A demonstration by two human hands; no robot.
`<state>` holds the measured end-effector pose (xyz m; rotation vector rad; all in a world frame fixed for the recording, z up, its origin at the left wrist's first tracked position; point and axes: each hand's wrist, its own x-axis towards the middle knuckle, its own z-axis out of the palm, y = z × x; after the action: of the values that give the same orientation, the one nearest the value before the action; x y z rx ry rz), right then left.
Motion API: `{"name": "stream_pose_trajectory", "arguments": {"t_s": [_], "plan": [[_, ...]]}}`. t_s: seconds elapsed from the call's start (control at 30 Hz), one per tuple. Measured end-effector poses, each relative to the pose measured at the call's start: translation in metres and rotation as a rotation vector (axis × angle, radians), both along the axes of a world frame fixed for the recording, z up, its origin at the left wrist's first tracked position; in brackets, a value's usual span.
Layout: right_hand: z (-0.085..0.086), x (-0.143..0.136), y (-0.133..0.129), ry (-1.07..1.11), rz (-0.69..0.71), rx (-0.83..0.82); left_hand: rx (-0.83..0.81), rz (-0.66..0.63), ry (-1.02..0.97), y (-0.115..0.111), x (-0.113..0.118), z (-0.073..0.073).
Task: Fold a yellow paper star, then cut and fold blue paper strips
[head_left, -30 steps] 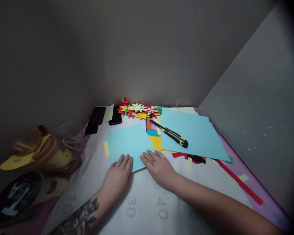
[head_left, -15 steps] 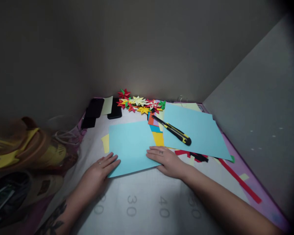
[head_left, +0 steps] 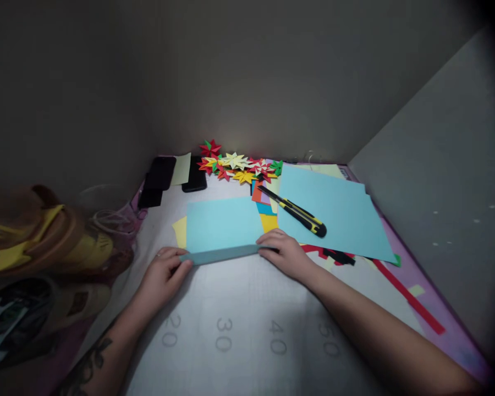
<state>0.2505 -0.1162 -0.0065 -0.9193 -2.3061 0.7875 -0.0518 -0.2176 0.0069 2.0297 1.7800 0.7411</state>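
Observation:
A light blue sheet of paper (head_left: pixel 223 223) lies in front of me with its near edge lifted and bent upward. My left hand (head_left: pixel 167 272) pinches that sheet's near left corner between thumb and fingers. At the near right corner, my right hand (head_left: pixel 286 254) grips the same edge, fingers curled over it. A yellow piece of paper (head_left: pixel 180 232) sticks out under the sheet's left side. Right of the sheet, a black and yellow utility knife (head_left: pixel 295 212) rests with its blade out on a stack of larger light blue sheets (head_left: pixel 346 223).
Folded paper stars (head_left: pixel 235 162) in several colours lie along the back, beside a black phone (head_left: pixel 194 179). Red paper strips (head_left: pixel 408 297) lie on the right. Bags and a yellow-strapped brown container (head_left: pixel 66 242) crowd the left. Grey walls (head_left: pixel 251 77) enclose the back and right.
The blue sheet's near edge has come up off the table and is now bent away from me. Both hands went from lying flat on the sheet to gripping its near corners.

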Motion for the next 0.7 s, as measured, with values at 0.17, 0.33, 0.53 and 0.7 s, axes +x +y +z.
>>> {"name": "stream_pose_trajectory", "arguments": {"t_s": [0.17,0.33,0.53,0.7], "plan": [[0.0,-0.01,0.004,-0.062,-0.211,-0.039,-0.033,0.191,0.105,0.009,0.009,-0.004],[-0.003,-0.013,0.007,-0.115,-0.287,0.004,-0.061,0.277,0.126,0.013,0.011,-0.002],[-0.007,-0.015,0.011,-0.133,-0.337,0.05,-0.113,0.382,0.147,0.016,0.015,0.0],[-0.01,-0.017,0.014,-0.139,-0.337,0.046,-0.148,0.465,0.174,0.02,0.015,0.001]]}}
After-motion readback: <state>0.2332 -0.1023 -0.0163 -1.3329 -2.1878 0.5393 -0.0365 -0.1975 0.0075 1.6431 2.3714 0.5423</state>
